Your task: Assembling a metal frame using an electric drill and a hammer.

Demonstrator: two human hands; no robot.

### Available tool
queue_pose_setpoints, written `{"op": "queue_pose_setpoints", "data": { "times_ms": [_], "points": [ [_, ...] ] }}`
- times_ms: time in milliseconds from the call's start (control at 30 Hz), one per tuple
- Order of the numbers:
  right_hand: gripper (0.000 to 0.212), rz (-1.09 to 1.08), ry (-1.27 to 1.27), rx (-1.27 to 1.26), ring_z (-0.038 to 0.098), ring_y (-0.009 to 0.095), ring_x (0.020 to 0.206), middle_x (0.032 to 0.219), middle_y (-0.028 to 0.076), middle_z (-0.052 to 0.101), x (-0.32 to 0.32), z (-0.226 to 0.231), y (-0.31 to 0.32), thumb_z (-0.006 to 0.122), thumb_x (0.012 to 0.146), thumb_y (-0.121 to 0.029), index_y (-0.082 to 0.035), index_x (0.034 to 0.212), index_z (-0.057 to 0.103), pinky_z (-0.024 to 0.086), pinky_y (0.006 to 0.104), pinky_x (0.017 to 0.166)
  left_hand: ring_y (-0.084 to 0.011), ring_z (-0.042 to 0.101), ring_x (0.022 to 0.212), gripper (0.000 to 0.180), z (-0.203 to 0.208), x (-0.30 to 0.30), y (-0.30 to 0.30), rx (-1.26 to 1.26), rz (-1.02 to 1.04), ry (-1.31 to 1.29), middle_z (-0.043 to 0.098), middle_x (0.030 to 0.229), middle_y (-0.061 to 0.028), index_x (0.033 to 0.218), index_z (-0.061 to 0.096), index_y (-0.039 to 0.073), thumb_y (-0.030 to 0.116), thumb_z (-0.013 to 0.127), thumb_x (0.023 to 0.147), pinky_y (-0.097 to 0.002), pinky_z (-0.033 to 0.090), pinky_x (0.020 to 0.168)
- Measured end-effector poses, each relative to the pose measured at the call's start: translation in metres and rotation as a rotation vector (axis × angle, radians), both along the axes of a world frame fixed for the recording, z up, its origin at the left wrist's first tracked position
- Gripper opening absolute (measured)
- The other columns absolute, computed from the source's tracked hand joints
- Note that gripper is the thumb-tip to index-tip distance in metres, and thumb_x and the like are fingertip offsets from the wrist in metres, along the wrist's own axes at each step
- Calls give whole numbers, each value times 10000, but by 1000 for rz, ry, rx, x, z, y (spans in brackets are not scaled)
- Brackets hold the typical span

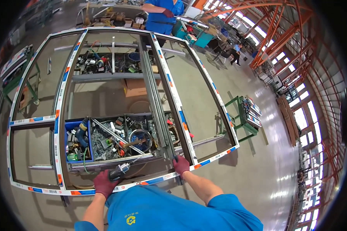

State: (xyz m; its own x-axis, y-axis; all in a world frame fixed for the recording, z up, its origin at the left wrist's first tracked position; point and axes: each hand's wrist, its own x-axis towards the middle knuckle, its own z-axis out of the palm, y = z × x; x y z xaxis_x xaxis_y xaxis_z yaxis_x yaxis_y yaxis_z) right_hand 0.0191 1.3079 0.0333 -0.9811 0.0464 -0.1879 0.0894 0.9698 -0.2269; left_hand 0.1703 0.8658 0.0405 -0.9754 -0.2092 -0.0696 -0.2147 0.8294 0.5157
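Note:
A large window frame (175, 92) covered in printed white, blue and orange protective tape lies flat before me. My left hand (105, 183), in a dark red glove, is wrapped round a cordless drill (118, 172) above the near edge of the frame. Its bit points right, toward the middle. My right hand (181, 165), gloved alike, is closed at the near inner side of the frame, beside the near end of a long grey metal profile (154, 92). A small dark piece shows at its fingertips; I cannot make out what it is.
Under the frame stand a blue bin (79, 156) holding another drill (82, 133), and trays with screws and small parts (104, 144). A hammer (132, 143) lies across a round bowl. Across the frame stands a co-worker (164, 17); a green cart (243, 122) is at right.

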Motion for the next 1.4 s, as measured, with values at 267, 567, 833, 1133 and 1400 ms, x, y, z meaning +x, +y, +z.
{"op": "queue_pose_setpoints", "data": {
  "times_ms": [267, 567, 833, 1133, 1400],
  "points": [
    [306, 6, -4, 19, 676, 395, 1086, 1184, 177, 689, 1, -3, 1, 622, 971, -357, -95, 1120, 679, 538, 510, 937, -353, 697, 968, 615, 12, -1, 1, 79, 6, 27, 702, 1018, -133, 1156, 674, 181, 512, 903, 692, -494, 550, 830],
    [316, 18, -2, 7, 671, 396, 1104, 1204, 174, 688, 0, -1, 0, 610, 971, -356, -99, 1143, 672, 536, 504, 951, -358, 679, 1013, 661, 13, -2, -1, 66, -10, -68, 687, 1072, -140, 1201, 656, 135, 435, 909, 670, -485, 541, 874],
    [277, -3, 45, -12, 673, 410, 1071, 1156, 169, 712, 1, -3, -1, 627, 966, -313, -99, 1128, 696, 537, 510, 940, -359, 683, 1008, 626, 3, -2, -2, 55, -1, -67, 697, 1065, -140, 1173, 664, 139, 431, 909, 676, -486, 542, 871],
    [292, -13, 14, -31, 670, 409, 1086, 1165, 176, 702, 0, 1, -3, 626, 976, -310, -74, 1138, 680, 532, 508, 948, -373, 688, 977, 613, 10, -5, -1, 76, 3, -68, 700, 1025, -153, 1151, 663, 119, 405, 915, 672, -493, 546, 860],
    [293, -4, 5, -9, 672, 405, 1077, 1146, 178, 698, 0, 0, -3, 629, 976, -309, -77, 1149, 674, 527, 504, 950, -374, 685, 991, 636, 4, -3, -1, 55, 7, -73, 702, 1043, -148, 1170, 661, 128, 406, 924, 662, -493, 541, 867]
  ]
}}
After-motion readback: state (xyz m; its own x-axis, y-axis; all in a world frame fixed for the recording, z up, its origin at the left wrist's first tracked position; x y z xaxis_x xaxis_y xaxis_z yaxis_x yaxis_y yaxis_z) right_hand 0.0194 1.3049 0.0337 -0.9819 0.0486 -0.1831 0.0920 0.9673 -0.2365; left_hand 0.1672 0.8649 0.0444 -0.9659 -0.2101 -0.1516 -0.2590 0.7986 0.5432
